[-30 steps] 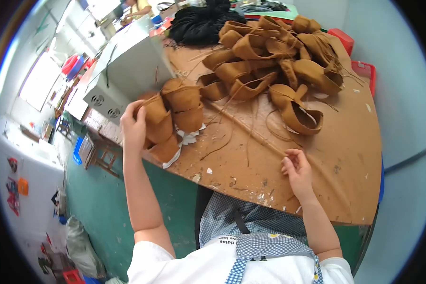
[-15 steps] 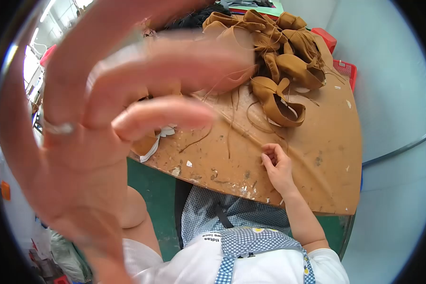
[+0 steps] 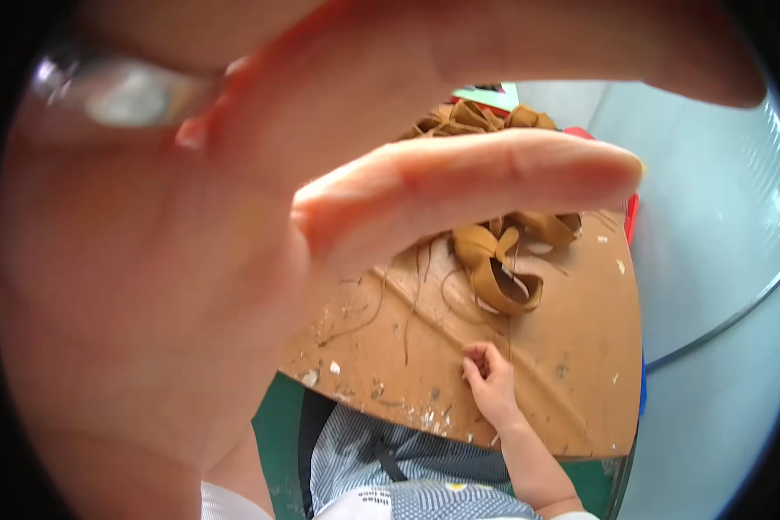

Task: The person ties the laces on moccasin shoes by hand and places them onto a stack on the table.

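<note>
My left hand (image 3: 234,225) is very close to the camera and fills the left and upper part of the view. Its fingers are stretched out and apart, holding nothing, with a blurred ring on one. Lower down, my right hand (image 3: 488,380) rests at the brown tabletop (image 3: 581,347), its fingers curled in; whether something small is between them cannot be made out. Beyond it lies a brown curved piece (image 3: 503,273) with thin cords. More brown pieces (image 3: 477,117) are heaped behind, partly hidden by my left hand.
White scraps (image 3: 334,367) and marks dot the table's near edge. A pale wall (image 3: 711,260) stands on the right, with a red container (image 3: 632,217) beside the table. A green and white surface shows at the back. Green floor (image 3: 282,433) lies below the table's left edge.
My left hand has left the stacked brown pieces and come up close to the camera, now covering more of the view. The scene has shifted down and left; my right hand stays at the table.
</note>
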`<state>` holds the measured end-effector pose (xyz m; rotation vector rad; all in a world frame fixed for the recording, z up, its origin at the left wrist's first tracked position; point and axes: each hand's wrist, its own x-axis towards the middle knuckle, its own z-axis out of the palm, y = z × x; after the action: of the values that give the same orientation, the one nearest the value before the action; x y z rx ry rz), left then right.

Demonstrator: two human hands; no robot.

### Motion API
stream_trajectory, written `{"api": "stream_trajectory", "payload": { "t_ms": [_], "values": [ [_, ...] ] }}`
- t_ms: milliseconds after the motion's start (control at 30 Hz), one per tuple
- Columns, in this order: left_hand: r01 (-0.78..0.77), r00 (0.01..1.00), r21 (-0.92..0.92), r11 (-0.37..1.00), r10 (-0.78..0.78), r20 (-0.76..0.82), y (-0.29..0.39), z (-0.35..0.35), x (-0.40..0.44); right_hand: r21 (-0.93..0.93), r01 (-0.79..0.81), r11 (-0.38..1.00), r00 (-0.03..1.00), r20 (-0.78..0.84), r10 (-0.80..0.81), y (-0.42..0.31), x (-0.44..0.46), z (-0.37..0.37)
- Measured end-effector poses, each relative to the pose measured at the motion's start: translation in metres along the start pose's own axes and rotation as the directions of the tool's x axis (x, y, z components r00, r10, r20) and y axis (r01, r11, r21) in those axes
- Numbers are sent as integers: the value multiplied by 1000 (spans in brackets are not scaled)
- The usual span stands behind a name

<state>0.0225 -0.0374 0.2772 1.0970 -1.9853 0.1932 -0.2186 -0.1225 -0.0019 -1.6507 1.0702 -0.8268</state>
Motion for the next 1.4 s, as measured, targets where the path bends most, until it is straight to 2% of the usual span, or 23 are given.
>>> {"api": "stream_trajectory", "payload": {
  "t_ms": [33, 133, 167, 267, 300, 400, 500, 567, 600, 633, 667, 733, 767, 867, 900, 967, 1067, 1133, 1200, 1267, 1300, 1333, 1400],
  "values": [
    [-8, 1000, -2, 1000, 8, -2, -2, -1, 2, -11, -13, 1000, 1000, 18, 13, -6, 0, 0],
    [13, 1000, -29, 999, -12, 20, 1, -2, 0, -139, 155, 978, 988, 49, -149, -13, -2, -5],
    [25, 999, -46, 999, -24, 30, 4, -1, -4, -268, 326, 906, 943, 29, -331, -27, 0, -8],
    [53, 998, -117, 992, -47, 46, 12, -4, -9, -488, 454, 745, 845, -29, -533, -46, 27, -22],
    [65, 997, -155, 986, -60, 38, 13, -7, -10, -516, 421, 746, 849, -66, -525, -55, 37, -26],
    [186, 978, -384, 904, -208, -16, 8, -6, -4, -758, 412, 506, 699, -93, -709, -49, 79, -33],
    [348, 894, -676, 650, -446, 32, -11, 12, 0, -737, 382, 557, 858, 60, -509, -12, 102, -49],
    [418, 842, -771, 481, -523, 130, -28, 38, -22, -330, 314, 890, 922, -118, -368, -49, 86, -45],
    [430, 835, -793, 432, -524, 168, -34, 54, -46, -77, 253, 964, 950, -166, -263, -65, 74, -45],
    [570, 765, -709, 416, -584, 273, -43, 73, -63, 281, 171, 944, 984, -100, -148, -68, 65, -47],
    [676, 671, -651, 346, -655, 348, -47, 94, -81, 441, 175, 880, 985, -84, -154, -71, 56, -48],
    [768, 582, -539, 346, -727, 363, -54, 137, -113, 716, 163, 679, 983, -59, -174, -75, 39, -47],
    [781, 556, -532, 326, -752, 355, -52, 154, -123, 799, 81, 596, 996, -52, -66, -75, 31, -40],
    [737, 519, -663, 134, -741, 426, -44, 186, -140, 903, -212, 374, 977, 186, 104, -61, 10, -24],
    [677, 506, -734, 57, -760, 407, -41, 194, -141, 884, -290, 366, 955, 245, 165, -55, 2, -16],
    [755, 482, -639, 144, -782, 394, -51, 206, -161, 834, -440, 333, 891, 359, 280, -41, -13, -1],
    [818, 507, -461, 345, -810, 294, -47, 190, -169, 558, -461, 690, 887, 273, 372, -21, -24, -7],
    [850, 505, -348, 396, -803, 318, -38, 173, -173, 361, -198, 911, 978, 5, 210, -26, -14, -12],
    [854, 510, -288, 433, -807, 297, -21, 166, -174, 36, 95, 995, 981, -176, -87, -30, 2, -17],
    [854, 519, -198, 480, -806, 285, -7, 161, -174, -225, 211, 951, 970, -69, -232, -60, 15, -14],
    [819, 574, -138, 557, -788, 224, 0, 163, -176, -368, 291, 883, 946, -29, -323, -65, 22, -7],
    [823, 566, -116, 556, -790, 236, 4, 162, -177, -495, 363, 790, 913, 21, -407, -68, 27, -1],
    [812, 573, -34, 582, -785, 235, 15, 160, -178, -570, 406, 714, 900, 115, -420, -58, 38, 16]
  ]
}}
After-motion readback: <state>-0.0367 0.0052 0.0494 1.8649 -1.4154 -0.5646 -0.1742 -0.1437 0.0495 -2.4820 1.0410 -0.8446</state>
